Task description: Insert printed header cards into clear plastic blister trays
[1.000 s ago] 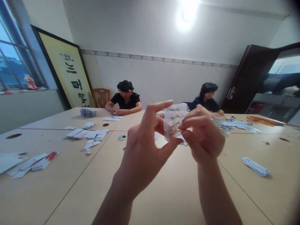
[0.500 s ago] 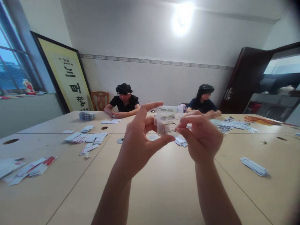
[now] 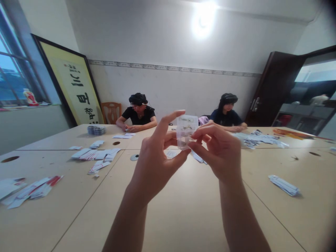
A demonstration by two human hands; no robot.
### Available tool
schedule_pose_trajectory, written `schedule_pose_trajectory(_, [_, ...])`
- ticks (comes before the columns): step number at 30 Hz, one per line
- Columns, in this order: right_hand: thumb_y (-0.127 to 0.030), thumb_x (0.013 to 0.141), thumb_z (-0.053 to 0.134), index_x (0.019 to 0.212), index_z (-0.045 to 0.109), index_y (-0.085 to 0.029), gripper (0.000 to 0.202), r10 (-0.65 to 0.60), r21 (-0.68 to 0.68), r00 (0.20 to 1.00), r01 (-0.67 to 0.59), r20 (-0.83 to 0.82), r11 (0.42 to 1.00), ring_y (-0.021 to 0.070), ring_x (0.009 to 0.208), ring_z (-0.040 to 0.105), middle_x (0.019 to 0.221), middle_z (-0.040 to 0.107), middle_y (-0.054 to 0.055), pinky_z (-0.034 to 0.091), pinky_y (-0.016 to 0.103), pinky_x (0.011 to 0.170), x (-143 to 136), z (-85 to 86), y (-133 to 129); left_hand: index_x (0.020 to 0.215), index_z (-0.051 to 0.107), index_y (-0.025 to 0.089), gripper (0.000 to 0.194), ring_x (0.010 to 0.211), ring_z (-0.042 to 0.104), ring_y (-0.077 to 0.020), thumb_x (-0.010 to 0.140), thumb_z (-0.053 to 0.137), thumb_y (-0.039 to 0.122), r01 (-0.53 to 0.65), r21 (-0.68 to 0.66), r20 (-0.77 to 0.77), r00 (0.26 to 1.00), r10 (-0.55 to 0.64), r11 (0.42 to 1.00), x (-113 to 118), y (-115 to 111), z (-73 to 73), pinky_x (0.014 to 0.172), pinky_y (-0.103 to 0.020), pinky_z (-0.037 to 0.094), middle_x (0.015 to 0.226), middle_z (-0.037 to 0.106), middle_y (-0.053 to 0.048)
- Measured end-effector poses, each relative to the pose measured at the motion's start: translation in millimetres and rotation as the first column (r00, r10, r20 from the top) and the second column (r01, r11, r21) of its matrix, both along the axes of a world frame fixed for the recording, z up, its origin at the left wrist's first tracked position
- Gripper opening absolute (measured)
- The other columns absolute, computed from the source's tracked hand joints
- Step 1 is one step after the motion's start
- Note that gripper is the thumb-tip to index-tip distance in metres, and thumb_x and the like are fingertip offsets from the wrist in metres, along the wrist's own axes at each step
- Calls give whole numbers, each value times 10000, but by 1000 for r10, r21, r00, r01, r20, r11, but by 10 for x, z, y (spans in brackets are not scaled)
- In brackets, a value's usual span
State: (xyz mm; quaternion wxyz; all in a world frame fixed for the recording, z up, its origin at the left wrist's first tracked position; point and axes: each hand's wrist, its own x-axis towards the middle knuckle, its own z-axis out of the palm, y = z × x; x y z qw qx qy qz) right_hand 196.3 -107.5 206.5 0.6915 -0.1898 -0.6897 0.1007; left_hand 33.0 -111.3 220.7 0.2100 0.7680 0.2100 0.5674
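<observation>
My left hand [image 3: 157, 154] grips a small clear plastic box [image 3: 179, 131] between thumb and fingers, holding it upright above the table. Inside lie several small metal pieces [image 3: 187, 128] in rows, hook-like in shape. At the box's lower right side is my right hand [image 3: 220, 147], thumb and forefinger pinched together. Those fingertips cover part of the lower rows, and what they hold is too small to make out.
White paper slips [image 3: 96, 154] and a banded stack [image 3: 96, 130] lie on the left of the table [image 3: 183, 210]. On the right are a slip bundle [image 3: 283, 185], plastic packets [image 3: 259, 140] and an orange bag [image 3: 291, 134]. Two people sit across.
My right hand has moved left, closer to the box. The box has turned and looks narrower, and the metal ends that stuck out at its right no longer show.
</observation>
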Motion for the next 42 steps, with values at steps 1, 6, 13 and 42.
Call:
schedule_pose_trajectory(1, [-108, 791, 754, 858, 729, -249, 158, 0, 1, 1000, 0, 1, 1000, 149, 766, 582, 819, 654, 0, 503, 314, 656, 2, -1, 0, 1427, 486, 262, 637, 917, 742, -185, 845, 730, 178, -25, 14, -15, 1000, 25, 1000, 3, -11, 4, 841, -288, 620, 1079, 750, -58])
schedule_pose_trajectory(6, [-78, 782, 760, 822, 750, -240, 167, -33, 10, 999, 33, 23, 999, 139, 733, 591, 780, 662, -4, 486, 312, 644, 11, 6, -19, 1470, 466, 273, 656, 720, 734, -157, 864, 702, 187, -234, 144, -105, 963, 250, 962, 32, -77, -9, 622, -215, 576, 1013, 772, -50])
schedule_pose_trajectory(13, [-60, 770, 762, 814, 751, -227, 173, -1, 25, 1000, 1, 24, 1000, 147, 712, 606, 754, 682, 2, 489, 327, 658, 29, 21, -50, 1495, 447, 266, 604, 556, 652, -126, 919, 619, 206, -412, 270, -112, 884, 453, 870, 103, -185, -78, 530, -203, 507, 906, 785, -48])
schedule_pose_trajectory(42, [-80, 724, 739, 682, 669, -214, 157, -74, -123, 997, 69, -30, 990, 143, 675, 553, 698, 645, -5, 436, 288, 561, -6, 8, -88, 1456, 515, 250, 576, 485, 523, -84, 893, 615, 176, -389, 343, -110, 887, 448, 855, 69, -61, -65, 568, -177, 489, 715, 758, 25])
